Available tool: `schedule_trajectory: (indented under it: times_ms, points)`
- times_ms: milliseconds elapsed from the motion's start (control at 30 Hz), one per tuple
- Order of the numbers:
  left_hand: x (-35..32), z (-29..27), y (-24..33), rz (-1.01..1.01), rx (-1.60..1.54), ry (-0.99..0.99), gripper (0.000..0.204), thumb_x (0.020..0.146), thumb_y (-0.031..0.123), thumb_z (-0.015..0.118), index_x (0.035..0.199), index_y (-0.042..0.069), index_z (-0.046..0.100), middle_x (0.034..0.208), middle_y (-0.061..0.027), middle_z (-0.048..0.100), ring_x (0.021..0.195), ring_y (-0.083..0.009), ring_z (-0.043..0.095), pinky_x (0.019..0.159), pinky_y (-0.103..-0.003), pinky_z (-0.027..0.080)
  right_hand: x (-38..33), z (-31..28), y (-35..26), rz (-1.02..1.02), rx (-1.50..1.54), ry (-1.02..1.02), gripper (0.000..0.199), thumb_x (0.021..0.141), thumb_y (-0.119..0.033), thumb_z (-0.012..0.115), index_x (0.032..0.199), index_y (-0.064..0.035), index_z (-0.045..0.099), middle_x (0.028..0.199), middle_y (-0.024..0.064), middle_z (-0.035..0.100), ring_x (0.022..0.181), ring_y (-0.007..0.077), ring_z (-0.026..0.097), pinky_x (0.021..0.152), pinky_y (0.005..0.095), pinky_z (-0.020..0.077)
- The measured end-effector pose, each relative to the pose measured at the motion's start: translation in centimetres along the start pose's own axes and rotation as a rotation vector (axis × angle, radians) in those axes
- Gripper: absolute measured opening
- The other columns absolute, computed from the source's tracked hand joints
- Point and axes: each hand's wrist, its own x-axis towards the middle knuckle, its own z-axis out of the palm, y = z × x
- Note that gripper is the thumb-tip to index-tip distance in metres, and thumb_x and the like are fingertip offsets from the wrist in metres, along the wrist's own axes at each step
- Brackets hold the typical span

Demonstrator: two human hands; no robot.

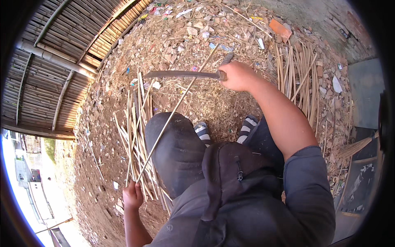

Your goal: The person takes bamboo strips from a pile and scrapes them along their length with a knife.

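Observation:
My right hand point(238, 76) is closed round the handle of a machete point(179, 74), whose long, slightly curved dark blade points left. My left hand point(133, 195), low on the left, pinches the near end of a long thin bamboo strip point(168, 122). The strip slants up and right past my knee, and its far end reaches beyond the blade. Blade and strip cross in the view; whether they touch, I cannot tell. A loose pile of bamboo strips point(133, 136) lies beside my left leg, close to my left hand.
More split strips point(297, 70) lie in a bundle to the right. Rubble and litter point(201, 24) cover the ground ahead. A bamboo-slat wall point(45, 61) stands at the upper left, a concrete wall point(321, 20) at the upper right. A broom point(357, 147) leans at the right.

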Motion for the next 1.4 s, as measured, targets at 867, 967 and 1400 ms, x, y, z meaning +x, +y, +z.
schedule_trajectory:
  times_ms: [867, 967, 1400]
  points:
    - [-1.6, 2.2, 0.4, -0.091, -0.130, -0.041, 0.041, 0.104, 0.028, 0.044, 0.071, 0.004, 0.047, 0.052, -0.0173, 0.049, 0.046, -0.0381, 0.053, 0.047, -0.045, 0.039, 0.6, -3.6, 5.6, 0.285, 0.582, 0.393, 0.044, 0.091, -0.040, 0.070, 0.110, -0.0013, 0.061, 0.083, 0.0071, 0.067, 0.071, 0.0178, 0.065, 0.070, 0.0346, 0.0526]
    - [-1.5, 2.1, 1.0, -0.079, -0.154, -0.030, 0.042, 0.105, 0.027, 0.044, 0.070, 0.004, 0.047, 0.052, -0.0157, 0.050, 0.045, -0.0349, 0.053, 0.046, -0.043, 0.039, -0.1, -4.3, 4.4, 0.215, 0.510, 0.585, 0.044, 0.089, -0.037, 0.071, 0.112, -0.0004, 0.061, 0.091, 0.0121, 0.070, 0.084, 0.0244, 0.068, 0.078, 0.0378, 0.0527]
    - [-1.0, 1.8, 0.4, -0.585, -0.801, -0.411, 0.046, 0.106, 0.039, 0.047, 0.073, 0.008, 0.051, 0.062, 0.0043, 0.046, 0.058, -0.0104, 0.044, 0.054, -0.029, 0.038, -1.4, -0.8, -2.4, -0.290, -0.216, 0.060, 0.023, 0.077, -0.024, 0.073, 0.093, -0.0136, 0.059, 0.076, 0.0104, 0.067, 0.075, 0.0362, 0.068, 0.065, 0.0497, 0.0531]
